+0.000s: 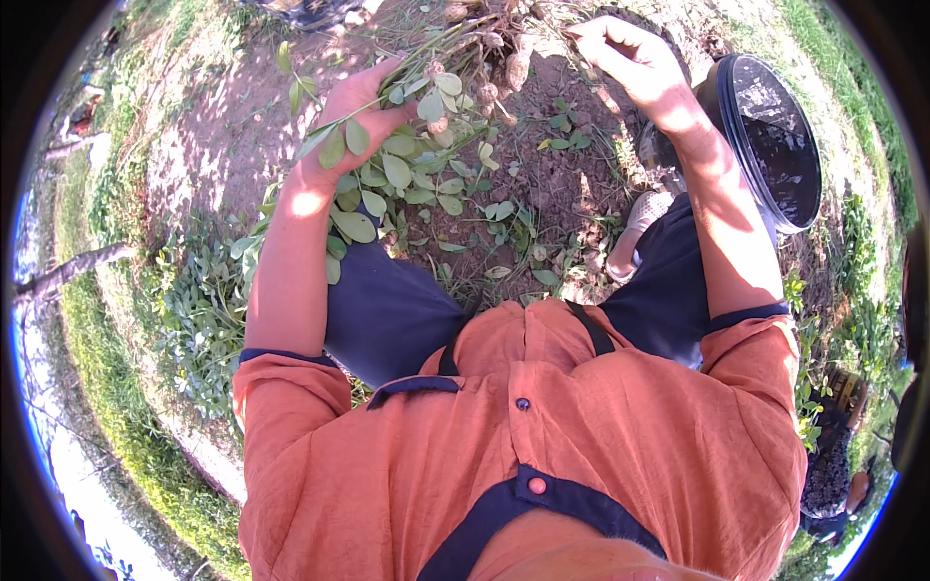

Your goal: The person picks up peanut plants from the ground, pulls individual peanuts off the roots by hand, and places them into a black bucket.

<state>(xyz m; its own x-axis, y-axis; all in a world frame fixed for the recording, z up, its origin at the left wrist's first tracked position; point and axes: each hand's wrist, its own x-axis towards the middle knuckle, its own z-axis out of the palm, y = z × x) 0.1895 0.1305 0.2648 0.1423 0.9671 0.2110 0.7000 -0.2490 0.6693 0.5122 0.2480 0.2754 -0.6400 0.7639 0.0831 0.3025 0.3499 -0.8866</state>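
Observation:
My left hand (363, 116) is closed around the stems of an uprooted peanut plant (397, 172), held above the ground in front of me. Its green leaves hang below and beside the hand. Peanut pods (517, 70) with soil on them cluster among the roots, to the right of that hand. My right hand (639, 69) is at the far side of the pods, fingers curled in close to thin root ends. Whether anything is pinched between its fingertips is too unclear to tell.
A black bucket (771, 141) stands at my right, by my shoe (647, 212). Leafy cut plants (203, 312) lie in a heap at my left. Bare soil with scattered leaves (501, 210) lies between my legs. Another person (828, 465) is at the lower right edge.

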